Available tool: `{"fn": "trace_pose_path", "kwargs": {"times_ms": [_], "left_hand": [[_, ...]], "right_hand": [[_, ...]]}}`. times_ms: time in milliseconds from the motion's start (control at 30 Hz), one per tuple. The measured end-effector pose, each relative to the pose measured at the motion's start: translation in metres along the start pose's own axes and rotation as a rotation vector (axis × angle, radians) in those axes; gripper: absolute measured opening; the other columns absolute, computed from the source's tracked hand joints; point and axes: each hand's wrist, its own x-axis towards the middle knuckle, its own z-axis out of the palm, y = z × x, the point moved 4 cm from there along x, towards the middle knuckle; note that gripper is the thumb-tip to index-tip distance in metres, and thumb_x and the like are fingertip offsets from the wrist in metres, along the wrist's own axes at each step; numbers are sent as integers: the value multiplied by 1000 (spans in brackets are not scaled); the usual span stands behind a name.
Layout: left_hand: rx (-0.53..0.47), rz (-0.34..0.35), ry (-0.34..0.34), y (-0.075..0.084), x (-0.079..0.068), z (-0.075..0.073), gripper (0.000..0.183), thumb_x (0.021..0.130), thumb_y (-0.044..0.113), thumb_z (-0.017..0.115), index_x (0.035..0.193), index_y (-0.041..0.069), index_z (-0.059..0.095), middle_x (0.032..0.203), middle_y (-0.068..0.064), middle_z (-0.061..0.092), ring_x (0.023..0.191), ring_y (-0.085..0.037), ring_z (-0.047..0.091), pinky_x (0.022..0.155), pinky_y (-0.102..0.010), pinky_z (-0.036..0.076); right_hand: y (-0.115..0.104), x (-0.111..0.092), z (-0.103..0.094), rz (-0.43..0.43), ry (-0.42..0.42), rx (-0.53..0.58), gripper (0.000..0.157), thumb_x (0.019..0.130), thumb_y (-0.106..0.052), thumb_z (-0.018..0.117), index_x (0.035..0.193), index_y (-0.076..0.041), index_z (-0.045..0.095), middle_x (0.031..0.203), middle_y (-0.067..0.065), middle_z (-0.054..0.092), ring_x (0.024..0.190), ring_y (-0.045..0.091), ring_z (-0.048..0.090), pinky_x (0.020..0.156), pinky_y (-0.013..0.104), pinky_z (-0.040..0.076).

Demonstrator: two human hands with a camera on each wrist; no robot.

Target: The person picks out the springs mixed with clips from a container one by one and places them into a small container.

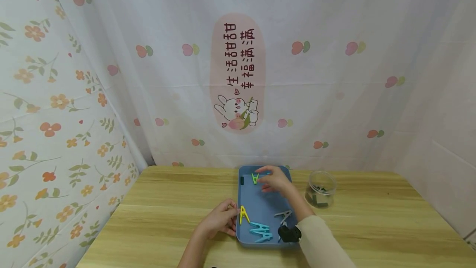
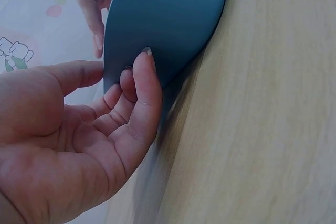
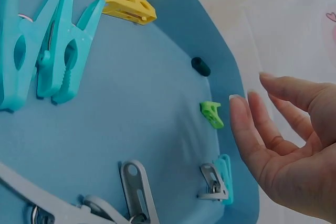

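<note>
A blue tray (image 1: 258,199) lies on the table. My left hand (image 1: 219,219) grips its left side, thumb at the rim and fingertips against the outer wall in the left wrist view. Over the far end hovers my right hand (image 3: 294,140), fingers spread apart with nothing between them. Nearest to it are a small green clothespin (image 3: 211,114) and a dark green cylinder (image 3: 200,66). A yellow clothespin (image 1: 243,214) sits by the left wall, close to the left thumb. Large turquoise clothespins (image 1: 262,228) lie at the near end, and grey clothespins (image 3: 139,192) along the right side.
To the right of the tray stands a clear round jar (image 1: 320,189) with dark green and pale pieces inside. A small grey clip (image 3: 212,182) and a turquoise one (image 3: 226,177) share a tray corner. Behind the wooden table (image 1: 178,193) hangs a patterned curtain (image 1: 316,94).
</note>
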Motion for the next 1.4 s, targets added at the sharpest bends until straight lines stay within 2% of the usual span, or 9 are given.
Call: {"fn": "trace_pose_path", "kwargs": {"times_ms": [367,633,767,933,1100,1400], "left_hand": [[4,-2,8,-1,0,0,10,109,16,49,106,7,47,83,-7,57,67,-18,60,60,-27,59],[9,3,5,-1,1,-1,10,108,16,50,105,7,48,82,-7,57,67,-18,59,60,-27,58],[8,0,6,0,0,-1,10,109,16,50,106,7,48,82,-6,57,67,-17,59,59,-26,57],[-2,-10,-1,1,0,-1,10,109,17,50,107,7,47,84,-6,57,68,-16,59,59,-24,56],[-1,-9,-2,1,1,-1,10,108,16,50,107,7,47,84,-6,57,68,-16,58,58,-24,56],[0,-9,1,-1,2,-1,10,109,16,50,107,7,48,84,-6,57,67,-16,60,59,-25,58]], "right_hand": [[1,13,16,1,-23,-3,39,97,-1,71,134,8,63,109,22,72,72,25,72,70,42,65],[2,17,26,3,-39,8,39,99,-2,69,136,8,62,114,25,71,86,40,74,71,43,65],[3,20,29,15,-32,14,38,99,-2,68,135,8,62,113,26,72,77,32,74,68,40,64],[9,22,32,70,-22,33,36,100,-2,66,135,6,63,113,26,74,66,18,66,63,34,62],[12,23,37,82,-30,35,36,101,-1,64,136,5,63,108,23,75,64,18,66,62,35,63],[19,28,47,85,-67,56,46,100,-2,67,145,3,57,96,20,75,63,17,67,61,35,63]]}}
